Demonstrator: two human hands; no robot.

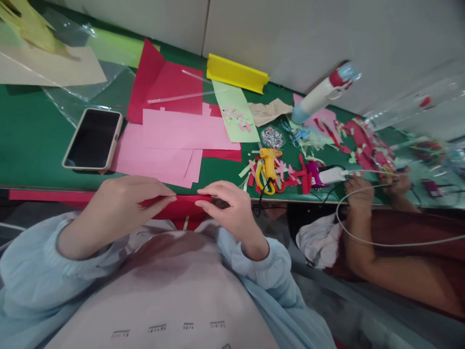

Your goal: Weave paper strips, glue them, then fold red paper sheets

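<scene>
A red paper is held at the green table's front edge, in front of my body. Its upper edge is pinched at the left by my left hand and at the right by my right hand, with a short stretch of paper between them. Just beyond my hands, pink paper sheets lie overlapping on the table. A yellow-handled glue gun and yellow scissors sit among paper scraps, past my right hand. The lower part of the red paper is partly hidden by my hands and clothing.
A phone lies at the left. Red folded card, a yellow strip and a white bottle are further back. On the right, another person's hands are near a white cable.
</scene>
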